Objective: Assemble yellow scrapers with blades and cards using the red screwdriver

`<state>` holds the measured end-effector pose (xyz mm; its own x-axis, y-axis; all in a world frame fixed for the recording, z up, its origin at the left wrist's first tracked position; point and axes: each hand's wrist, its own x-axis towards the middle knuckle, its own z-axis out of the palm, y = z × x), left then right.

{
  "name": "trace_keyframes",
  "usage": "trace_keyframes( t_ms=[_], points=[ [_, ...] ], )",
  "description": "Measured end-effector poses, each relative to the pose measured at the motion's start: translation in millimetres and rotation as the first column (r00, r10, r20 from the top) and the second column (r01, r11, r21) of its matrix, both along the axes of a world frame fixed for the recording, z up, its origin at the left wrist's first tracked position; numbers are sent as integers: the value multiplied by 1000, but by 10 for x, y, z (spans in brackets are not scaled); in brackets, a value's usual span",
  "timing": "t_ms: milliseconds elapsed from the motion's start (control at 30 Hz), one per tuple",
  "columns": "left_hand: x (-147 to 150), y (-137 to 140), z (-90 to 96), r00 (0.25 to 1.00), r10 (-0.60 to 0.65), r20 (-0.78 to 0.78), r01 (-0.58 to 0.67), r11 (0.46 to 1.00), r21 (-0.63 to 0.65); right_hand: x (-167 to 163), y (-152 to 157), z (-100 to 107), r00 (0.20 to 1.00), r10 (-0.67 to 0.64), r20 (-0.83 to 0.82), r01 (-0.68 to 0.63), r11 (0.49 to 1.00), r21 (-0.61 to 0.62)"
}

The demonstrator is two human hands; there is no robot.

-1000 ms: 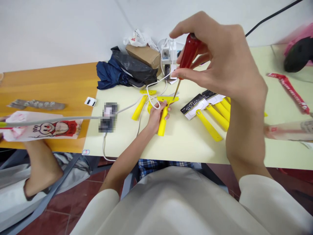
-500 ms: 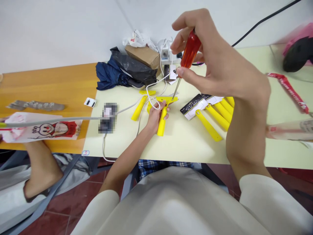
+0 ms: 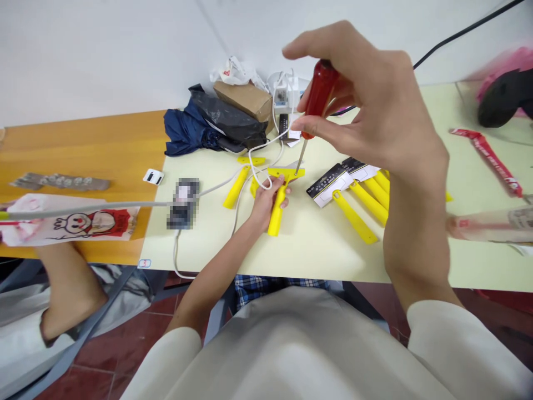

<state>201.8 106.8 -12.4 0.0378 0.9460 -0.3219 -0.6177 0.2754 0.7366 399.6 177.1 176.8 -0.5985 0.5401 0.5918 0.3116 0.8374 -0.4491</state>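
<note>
My left hand (image 3: 265, 201) grips a yellow scraper (image 3: 275, 216) by its neck, just above the table. A red-handled screwdriver (image 3: 320, 91) is in my right hand (image 3: 370, 105), held between thumb and fingers with the index finger raised off it. The screwdriver's tip meets a screw at the right end of the scraper's head. Left of my left hand lies another yellow scraper (image 3: 237, 186), partly hidden. On the right lie several yellow scrapers (image 3: 356, 219) with black-and-white cards (image 3: 328, 185), some of them covered by my right arm.
White cables (image 3: 238, 214) cross the table near my left hand. At the back are a dark blue umbrella (image 3: 183, 130), a brown box (image 3: 245, 101) and a power strip (image 3: 286, 94). A red strap (image 3: 487, 155) lies right. Another person's arm (image 3: 69, 283) is at left.
My right hand has turned about the screwdriver, its index finger lifting and stretching away from the handle. The screwdriver stands a little more upright. My left hand keeps hold of the scraper.
</note>
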Motion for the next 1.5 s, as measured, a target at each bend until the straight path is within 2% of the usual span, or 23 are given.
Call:
trace_keyframes(
  t_ms=[67, 133, 233, 400, 500, 567, 667, 733, 833, 900, 1000, 1100, 1167, 1267, 1367, 1433, 1500],
  points=[
    [4, 2, -5, 1000, 2, 4, -2, 1000, -10, 1, 8, 2, 997, -49, 63, 49, 999, 6],
    [5, 5, -10, 1000, 6, -1, -6, 1000, -25, 16, 30, -7, 997, 20, 71, -17, 999, -31],
    [-1, 10, -18, 1000, -3, 3, 3, 1000, -16, 48, 79, -29, 990, 136, -19, -137, 988, -72],
    [-10, 14, -31, 1000, -8, 0, 8, 1000, -4, 52, 117, -48, 999, -13, -45, 14, 999, 41],
    [-7, 16, -29, 1000, -3, -14, 2, 1000, -29, 36, 81, -50, 997, 81, 10, -80, 995, -53],
    [-4, 16, -23, 1000, 6, -16, -7, 999, -38, 25, 57, -48, 991, 131, -29, -133, 986, -98],
    [1, 14, -12, 1000, 10, -15, -11, 999, -40, 5, 40, -33, 996, 10, -84, -13, 999, -34],
    [4, 11, -4, 1000, 13, -17, -14, 999, -40, -7, 34, -22, 998, -56, -36, 56, 998, -9],
    [7, 6, 13, 1000, 17, -5, -17, 999, -43, -20, 36, -34, 998, 61, 8, -60, 996, -73],
    [7, 3, 20, 1000, 14, 4, -14, 999, -46, -29, 49, -61, 990, 133, -52, -137, 987, -86],
    [7, 1, 18, 1000, 16, 4, -15, 999, -39, -42, 64, -80, 993, 58, -105, -60, 998, -20],
    [5, 2, 4, 1000, 14, 11, -13, 1000, -20, -36, 46, -48, 999, -7, -32, 6, 1000, -18],
    [1, 3, -4, 1000, 13, 16, -13, 1000, -7, -19, 37, -26, 998, 65, 18, -63, 995, -76],
    [-3, 4, -5, 1000, 11, 24, -11, 1000, -1, 1, 71, -34, 988, 148, -47, -152, 984, -91],
    [-2, 3, 4, 1000, 15, 14, -15, 1000, -23, -2, 125, -70, 992, 36, -118, -40, 999, -30],
    [-2, 4, 4, 1000, 18, 6, -18, 999, -33, -4, 128, -77, 996, -34, -85, 33, 999, -9],
    [-4, 5, -4, 1000, 15, 6, -15, 999, -30, 4, 99, -65, 1000, -13, -21, 12, 1000, -20]
  ],
)
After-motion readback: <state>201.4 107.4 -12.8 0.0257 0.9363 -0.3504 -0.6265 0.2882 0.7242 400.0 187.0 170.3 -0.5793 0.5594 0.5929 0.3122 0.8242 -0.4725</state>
